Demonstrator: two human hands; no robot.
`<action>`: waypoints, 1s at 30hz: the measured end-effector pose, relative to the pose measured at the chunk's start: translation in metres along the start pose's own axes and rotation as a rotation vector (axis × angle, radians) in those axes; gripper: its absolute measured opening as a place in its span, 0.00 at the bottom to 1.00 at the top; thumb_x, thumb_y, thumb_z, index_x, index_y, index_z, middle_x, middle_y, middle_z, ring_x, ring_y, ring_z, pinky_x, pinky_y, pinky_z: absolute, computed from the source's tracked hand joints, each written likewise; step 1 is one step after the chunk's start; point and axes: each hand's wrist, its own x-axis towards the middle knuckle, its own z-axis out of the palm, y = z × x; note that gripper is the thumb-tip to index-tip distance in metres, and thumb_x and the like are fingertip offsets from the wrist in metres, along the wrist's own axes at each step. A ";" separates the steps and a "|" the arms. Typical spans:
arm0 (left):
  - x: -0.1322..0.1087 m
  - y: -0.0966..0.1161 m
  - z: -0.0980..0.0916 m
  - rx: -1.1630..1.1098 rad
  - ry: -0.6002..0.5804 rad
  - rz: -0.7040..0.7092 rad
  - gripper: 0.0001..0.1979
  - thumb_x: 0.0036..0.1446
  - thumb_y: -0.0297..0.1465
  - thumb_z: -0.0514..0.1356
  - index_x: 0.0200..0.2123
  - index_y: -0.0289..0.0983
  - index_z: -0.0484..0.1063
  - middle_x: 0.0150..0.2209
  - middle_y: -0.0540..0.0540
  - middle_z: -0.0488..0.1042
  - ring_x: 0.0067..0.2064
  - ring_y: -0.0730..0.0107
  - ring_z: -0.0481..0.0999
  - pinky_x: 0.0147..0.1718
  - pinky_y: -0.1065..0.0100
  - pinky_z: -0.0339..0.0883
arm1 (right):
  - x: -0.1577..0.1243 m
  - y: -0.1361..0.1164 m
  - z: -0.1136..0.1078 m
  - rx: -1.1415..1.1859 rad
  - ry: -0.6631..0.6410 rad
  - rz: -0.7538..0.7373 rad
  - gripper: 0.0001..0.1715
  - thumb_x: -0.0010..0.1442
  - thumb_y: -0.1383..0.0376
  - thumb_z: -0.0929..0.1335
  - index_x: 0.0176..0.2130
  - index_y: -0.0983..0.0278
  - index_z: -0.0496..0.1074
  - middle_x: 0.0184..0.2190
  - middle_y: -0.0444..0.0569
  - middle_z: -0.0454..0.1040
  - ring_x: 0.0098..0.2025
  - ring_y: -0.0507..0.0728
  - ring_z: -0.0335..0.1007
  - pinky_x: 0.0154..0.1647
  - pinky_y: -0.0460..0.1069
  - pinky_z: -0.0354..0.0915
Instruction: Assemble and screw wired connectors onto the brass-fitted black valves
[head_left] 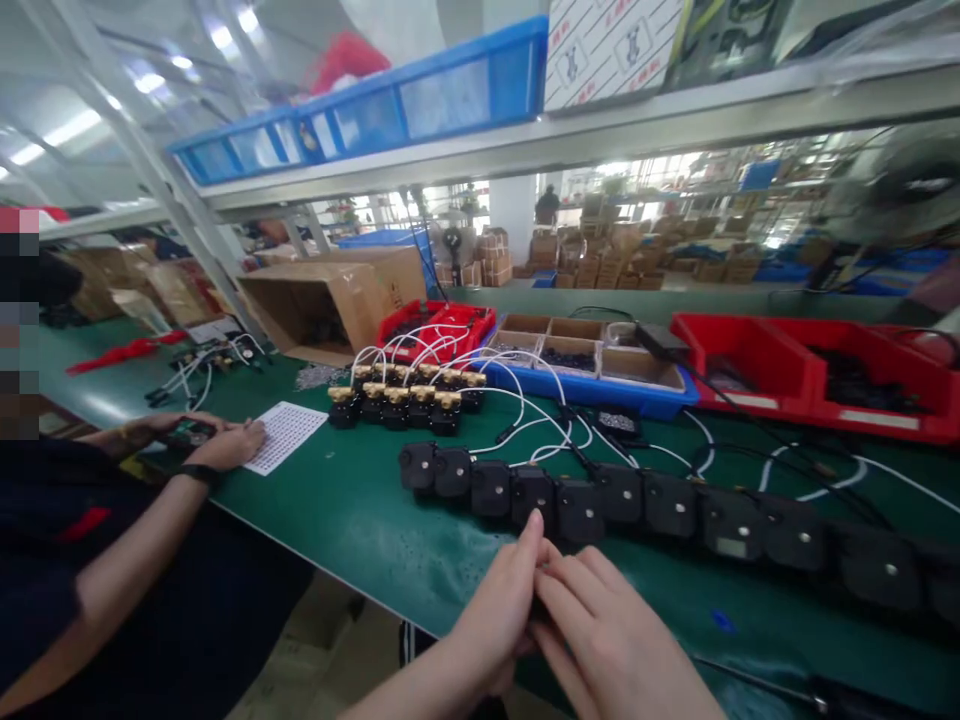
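My left hand [504, 592] and my right hand [600, 625] meet at the front edge of the green table. The fingers of both are closed around a small dark thing, mostly hidden, whose kind I cannot make out. My left thumb points up and away from me. Just beyond my hands runs a row of black box-shaped housings [577, 510], each with a small round silver spot; white cables lead off behind them. Farther left stand several black units with brass fittings [397, 400], also with white cables.
At left, a co-worker's hands [225, 440] work beside a white dotted sheet [289, 437]. Red bins [840, 415], a blue divided tray [622, 397] and a cardboard box [360, 290] line the back. A screwdriver-like tool [765, 682] lies lower right. Overhead runs a shelf [450, 150].
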 end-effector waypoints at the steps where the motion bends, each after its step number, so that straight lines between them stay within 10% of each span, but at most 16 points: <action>1: 0.000 -0.001 0.000 0.007 0.014 -0.003 0.42 0.32 0.73 0.57 0.27 0.39 0.62 0.25 0.52 0.63 0.29 0.71 0.63 0.26 0.72 0.50 | -0.003 -0.001 0.002 0.026 -0.021 0.046 0.17 0.52 0.78 0.65 0.39 0.66 0.75 0.39 0.57 0.79 0.35 0.62 0.74 0.34 0.55 0.75; 8: -0.010 0.023 -0.008 0.355 -0.093 0.105 0.36 0.50 0.67 0.50 0.24 0.37 0.67 0.17 0.53 0.63 0.17 0.78 0.48 0.20 0.70 0.35 | -0.007 0.005 -0.019 0.505 0.049 0.466 0.14 0.56 0.79 0.68 0.38 0.65 0.78 0.35 0.48 0.77 0.35 0.53 0.75 0.36 0.45 0.70; 16: 0.028 0.121 -0.048 1.167 0.027 0.540 0.28 0.47 0.56 0.59 0.37 0.36 0.78 0.20 0.54 0.59 0.25 0.68 0.62 0.26 0.69 0.51 | -0.011 0.052 -0.011 0.547 0.267 0.718 0.07 0.60 0.72 0.70 0.39 0.65 0.78 0.35 0.48 0.79 0.37 0.54 0.76 0.39 0.47 0.71; 24: 0.072 0.157 -0.019 1.766 -0.326 0.438 0.30 0.44 0.51 0.65 0.45 0.37 0.79 0.27 0.50 0.69 0.29 0.64 0.68 0.24 0.69 0.52 | 0.012 0.064 0.007 0.381 0.198 0.669 0.05 0.58 0.75 0.73 0.33 0.67 0.78 0.30 0.46 0.74 0.33 0.52 0.70 0.35 0.46 0.65; 30: 0.094 0.160 -0.014 1.676 -0.693 0.416 0.23 0.48 0.50 0.63 0.37 0.36 0.80 0.21 0.54 0.58 0.24 0.70 0.59 0.23 0.69 0.47 | 0.018 0.064 0.009 0.369 0.168 0.747 0.05 0.56 0.75 0.74 0.33 0.67 0.76 0.30 0.44 0.73 0.31 0.51 0.69 0.32 0.45 0.65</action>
